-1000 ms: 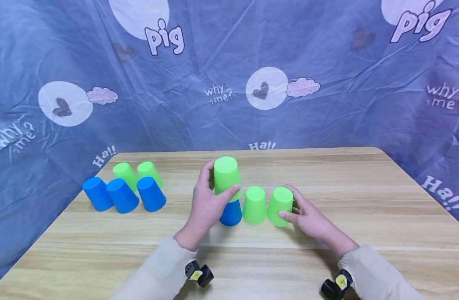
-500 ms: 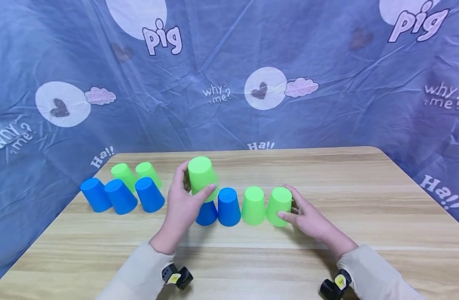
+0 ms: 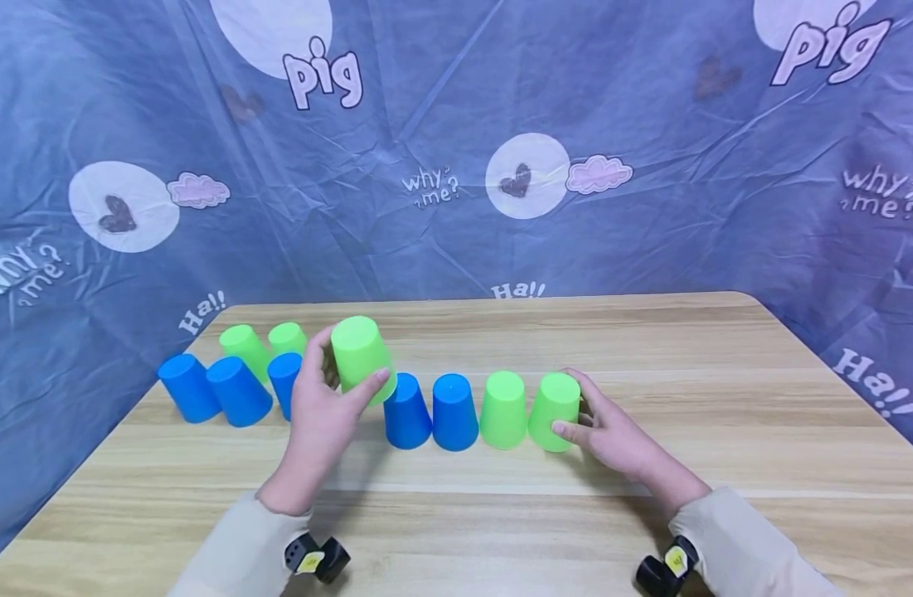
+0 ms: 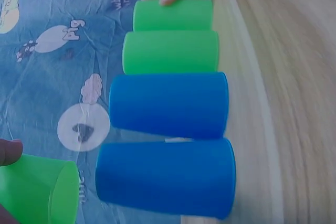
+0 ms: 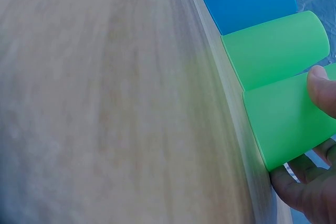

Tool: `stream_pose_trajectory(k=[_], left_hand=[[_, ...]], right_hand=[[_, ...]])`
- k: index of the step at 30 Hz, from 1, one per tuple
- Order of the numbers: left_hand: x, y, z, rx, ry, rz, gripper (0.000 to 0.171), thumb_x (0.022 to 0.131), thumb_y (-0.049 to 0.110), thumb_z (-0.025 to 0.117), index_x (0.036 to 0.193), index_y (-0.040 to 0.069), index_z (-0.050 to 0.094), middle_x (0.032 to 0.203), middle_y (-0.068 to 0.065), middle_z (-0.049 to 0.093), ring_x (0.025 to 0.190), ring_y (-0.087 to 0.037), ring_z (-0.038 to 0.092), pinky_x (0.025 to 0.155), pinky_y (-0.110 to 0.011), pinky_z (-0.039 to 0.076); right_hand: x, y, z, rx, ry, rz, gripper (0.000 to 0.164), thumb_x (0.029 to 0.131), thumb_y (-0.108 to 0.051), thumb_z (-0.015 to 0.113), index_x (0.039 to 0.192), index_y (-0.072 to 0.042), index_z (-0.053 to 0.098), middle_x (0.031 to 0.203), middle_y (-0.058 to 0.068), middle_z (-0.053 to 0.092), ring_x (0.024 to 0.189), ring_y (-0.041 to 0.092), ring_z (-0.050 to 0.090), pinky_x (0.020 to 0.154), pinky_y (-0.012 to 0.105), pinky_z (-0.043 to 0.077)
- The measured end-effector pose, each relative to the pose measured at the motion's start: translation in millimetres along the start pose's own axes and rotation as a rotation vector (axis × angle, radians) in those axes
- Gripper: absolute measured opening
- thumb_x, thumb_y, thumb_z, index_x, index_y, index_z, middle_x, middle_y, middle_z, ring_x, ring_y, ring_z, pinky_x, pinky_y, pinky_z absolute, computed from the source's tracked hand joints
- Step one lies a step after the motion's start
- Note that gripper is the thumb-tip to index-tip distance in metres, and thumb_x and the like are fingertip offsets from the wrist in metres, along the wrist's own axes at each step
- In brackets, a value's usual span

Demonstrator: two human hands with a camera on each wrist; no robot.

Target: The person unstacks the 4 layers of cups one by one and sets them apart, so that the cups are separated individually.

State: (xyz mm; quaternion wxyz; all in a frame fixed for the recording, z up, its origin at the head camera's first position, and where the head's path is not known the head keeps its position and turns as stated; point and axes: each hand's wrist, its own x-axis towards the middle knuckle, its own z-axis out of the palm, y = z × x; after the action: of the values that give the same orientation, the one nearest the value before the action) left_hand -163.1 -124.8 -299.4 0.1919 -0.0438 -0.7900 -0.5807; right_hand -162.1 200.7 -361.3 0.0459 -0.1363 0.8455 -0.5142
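My left hand [image 3: 327, 406] grips an upside-down green cup [image 3: 361, 356], held up off the table just left of a row of four-coloured-in-pairs cups. In that row stand a left blue cup [image 3: 407, 414], a second blue cup [image 3: 455, 413], a green cup [image 3: 504, 410] and an end green cup [image 3: 555, 412], all mouth down and side by side. Around the end green cup curl the thumb and fingers of my right hand [image 3: 609, 427]. The left wrist view shows the lifted cup's open rim [image 4: 63, 192] beside the nearest blue cup [image 4: 165, 179].
At the table's left are several more upside-down cups: blue ones such as the outer blue cup [image 3: 191, 390] in front, and green ones such as the back green cup [image 3: 245, 348] behind. The wooden table [image 3: 501, 531] meets a blue printed cloth [image 3: 396, 232] at the back.
My left hand has carried the green cup leftward from above the blue cups, uncovering both of them. It now overlaps a blue cup of the left group. My right hand stays where it was.
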Motion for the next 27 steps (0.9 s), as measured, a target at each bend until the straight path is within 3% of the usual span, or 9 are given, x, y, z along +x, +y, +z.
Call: stream_pose_trajectory(k=[15,19,27], left_hand=[[-4.2,-8.8,-28.8,0.07,0.062,0.002,0.069,0.076,0.007,0.075,0.135,0.01,0.038,0.125,-0.011,0.052,0.114,-0.024,0.049,0.095,-0.04,0.041],[-4.9,-13.4,-37.0,0.113,0.082,-0.009,0.069,0.077,0.008,0.074,0.135,0.011,0.038,0.125,-0.008,0.052,0.112,-0.02,0.05,0.092,-0.034,0.042],[-9.6,-19.6,-58.2,0.14,0.13,-0.095,0.07,0.078,0.01,0.074,0.137,0.011,0.035,0.131,-0.007,0.049,0.118,-0.019,0.047,0.096,-0.033,0.043]], right_hand=[[-0.1,0.2,0.5,0.007,0.002,0.001,0.068,0.088,-0.017,0.061,0.144,-0.009,0.022,0.131,0.024,0.045,0.126,0.049,0.035,0.101,0.064,0.026],[-0.1,0.2,-0.3,0.0,-0.001,0.003,0.068,0.089,-0.017,0.06,0.144,-0.01,0.021,0.133,0.024,0.044,0.127,0.049,0.034,0.101,0.065,0.026],[-0.1,0.3,-0.5,-0.004,-0.007,-0.002,0.068,0.089,-0.018,0.06,0.144,-0.01,0.021,0.134,0.024,0.043,0.128,0.049,0.033,0.102,0.064,0.025]])
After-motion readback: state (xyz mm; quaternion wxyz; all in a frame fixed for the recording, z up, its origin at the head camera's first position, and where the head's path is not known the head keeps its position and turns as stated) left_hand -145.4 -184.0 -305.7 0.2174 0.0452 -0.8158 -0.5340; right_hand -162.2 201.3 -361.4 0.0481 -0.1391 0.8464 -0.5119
